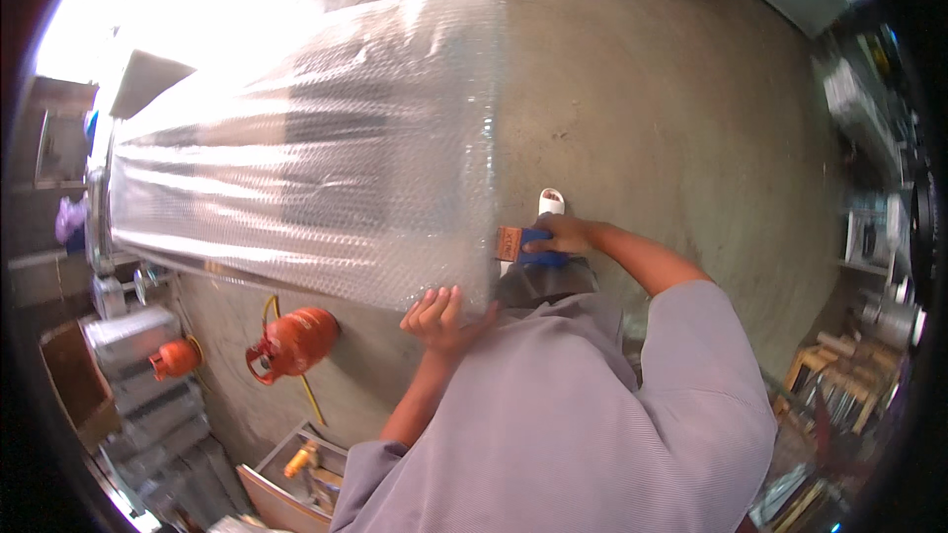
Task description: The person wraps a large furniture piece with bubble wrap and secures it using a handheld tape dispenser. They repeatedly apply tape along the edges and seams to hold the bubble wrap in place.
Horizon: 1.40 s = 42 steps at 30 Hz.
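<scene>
A large sheet of clear bubble wrap [415, 158] lies over a long flat surface on my left, with dark and pale patches showing through it. My left hand [439, 321] rests at its near right corner, fingers stretched out over the plastic and thumb apart. Beside the wrap's right edge, close to my body, my right hand [561, 235] is closed around a blue block-shaped thing with a brown, printed end [510, 242]. Its exact kind is unclear. The brown end points left, toward the wrap's edge.
An orange gas cylinder [304, 338] stands on the floor at the left, with a smaller orange cylinder [176, 359] farther left. An open drawer or box [281, 494] holds a yellow tool. Racks and scrap pieces [849, 375] line the right side. Concrete floor [681, 109] lies ahead.
</scene>
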{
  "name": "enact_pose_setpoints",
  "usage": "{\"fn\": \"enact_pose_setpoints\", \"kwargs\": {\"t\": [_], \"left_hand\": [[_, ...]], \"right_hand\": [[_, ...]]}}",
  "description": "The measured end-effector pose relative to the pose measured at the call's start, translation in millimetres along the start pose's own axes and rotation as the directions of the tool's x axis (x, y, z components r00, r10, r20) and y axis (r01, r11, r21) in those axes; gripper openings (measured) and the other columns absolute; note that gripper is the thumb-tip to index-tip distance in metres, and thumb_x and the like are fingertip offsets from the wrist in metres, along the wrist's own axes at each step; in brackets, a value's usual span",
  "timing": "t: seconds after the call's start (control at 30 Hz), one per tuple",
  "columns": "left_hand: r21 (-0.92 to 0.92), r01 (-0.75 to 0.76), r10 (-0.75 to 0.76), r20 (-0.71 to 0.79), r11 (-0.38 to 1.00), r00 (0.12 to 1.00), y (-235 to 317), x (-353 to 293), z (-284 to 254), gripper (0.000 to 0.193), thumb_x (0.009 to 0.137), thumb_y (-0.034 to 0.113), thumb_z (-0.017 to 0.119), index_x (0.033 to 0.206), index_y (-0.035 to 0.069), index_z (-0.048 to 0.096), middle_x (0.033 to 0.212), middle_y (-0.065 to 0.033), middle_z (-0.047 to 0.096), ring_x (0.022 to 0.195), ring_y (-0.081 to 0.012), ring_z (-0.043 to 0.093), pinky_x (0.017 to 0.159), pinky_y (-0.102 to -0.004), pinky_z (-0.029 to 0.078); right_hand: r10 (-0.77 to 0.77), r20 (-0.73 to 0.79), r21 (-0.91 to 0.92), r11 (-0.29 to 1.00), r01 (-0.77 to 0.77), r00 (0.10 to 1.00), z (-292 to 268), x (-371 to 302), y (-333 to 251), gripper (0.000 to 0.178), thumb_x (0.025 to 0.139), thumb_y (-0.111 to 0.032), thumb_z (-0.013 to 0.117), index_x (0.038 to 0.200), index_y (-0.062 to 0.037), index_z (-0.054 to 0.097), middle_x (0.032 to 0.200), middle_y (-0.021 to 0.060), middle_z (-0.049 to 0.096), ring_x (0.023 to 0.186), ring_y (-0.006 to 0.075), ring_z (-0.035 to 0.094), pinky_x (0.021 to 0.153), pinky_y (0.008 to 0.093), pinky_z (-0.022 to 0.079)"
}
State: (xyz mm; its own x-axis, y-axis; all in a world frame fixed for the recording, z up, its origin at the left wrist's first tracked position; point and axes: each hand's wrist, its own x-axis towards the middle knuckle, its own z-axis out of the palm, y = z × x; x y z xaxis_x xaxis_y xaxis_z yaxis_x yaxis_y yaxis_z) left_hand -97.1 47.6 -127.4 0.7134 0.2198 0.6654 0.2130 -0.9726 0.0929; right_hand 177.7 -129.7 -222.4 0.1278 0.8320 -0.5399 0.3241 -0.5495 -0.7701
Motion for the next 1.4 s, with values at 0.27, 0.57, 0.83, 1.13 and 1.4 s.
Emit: {"fn": "enact_pose_setpoints", "kwargs": {"t": [0.27, 0.57, 0.83, 1.13, 1.4], "left_hand": [[0.043, -0.032, 0.032, 0.02, 0.999, 0.999, -4, 2, -2, 0.068, 0.07, 0.058, 0.089, 0.119, 0.018, 0.065, 0.117, -0.0004, 0.055, 0.114, -0.0221, 0.055, 0.096, -0.0405, 0.039], [0.01, 0.013, -0.013, 0.017, 1.0, 1.0, 4, 5, -7, 0.068, 0.071, 0.052, 0.09, 0.123, 0.015, 0.066, 0.117, -0.0023, 0.059, 0.116, -0.0245, 0.058, 0.098, -0.0418, 0.041], [0.0, 0.063, -0.063, 0.023, 0.998, 0.998, 11, 5, -9, 0.065, 0.073, 0.05, 0.089, 0.122, 0.013, 0.068, 0.12, -0.0033, 0.061, 0.118, -0.0248, 0.059, 0.102, -0.0444, 0.042], [-0.005, 0.121, -0.121, -0.02, 0.993, 0.992, 17, 5, -4, 0.062, 0.072, 0.046, 0.089, 0.121, 0.014, 0.069, 0.12, -0.0027, 0.061, 0.118, -0.0243, 0.059, 0.103, -0.0446, 0.041], [-0.033, 0.144, -0.146, -0.046, 0.989, 0.988, 19, 8, -3, 0.059, 0.072, 0.046, 0.089, 0.118, 0.015, 0.07, 0.117, -0.0014, 0.061, 0.117, -0.0228, 0.059, 0.104, -0.0435, 0.04]], "right_hand": [[0.103, 0.067, -0.064, 0.993, -0.098, 0.992, -24, -15, -12, 0.088, 0.088, -0.079, 0.06, 0.115, 0.0044, 0.074, 0.108, 0.0243, 0.076, 0.104, 0.0364, 0.074, 0.092, 0.0448, 0.056], [0.243, -0.035, -0.331, 0.913, -0.24, 0.969, -41, -30, -78, 0.087, 0.086, -0.077, 0.062, 0.102, 0.0079, 0.076, 0.099, 0.0266, 0.075, 0.096, 0.0407, 0.073, 0.086, 0.0464, 0.057], [0.299, -0.158, -0.411, 0.847, -0.338, 0.941, -57, -59, -142, 0.068, 0.083, -0.063, 0.071, 0.1, 0.0023, 0.078, 0.1, 0.0247, 0.076, 0.094, 0.0403, 0.075, 0.084, 0.0466, 0.059], [0.299, -0.128, -0.705, 0.643, -0.299, 0.946, -51, -47, -191, 0.032, 0.081, -0.029, 0.072, 0.105, -0.0096, 0.082, 0.106, 0.0112, 0.079, 0.1, 0.0267, 0.077, 0.085, 0.0409, 0.06], [0.292, -0.192, -0.707, 0.621, -0.339, 0.937, -38, -53, -166, 0.037, 0.087, -0.044, 0.074, 0.102, -0.0113, 0.082, 0.102, 0.0099, 0.079, 0.097, 0.0259, 0.077, 0.081, 0.0408, 0.06]]}}
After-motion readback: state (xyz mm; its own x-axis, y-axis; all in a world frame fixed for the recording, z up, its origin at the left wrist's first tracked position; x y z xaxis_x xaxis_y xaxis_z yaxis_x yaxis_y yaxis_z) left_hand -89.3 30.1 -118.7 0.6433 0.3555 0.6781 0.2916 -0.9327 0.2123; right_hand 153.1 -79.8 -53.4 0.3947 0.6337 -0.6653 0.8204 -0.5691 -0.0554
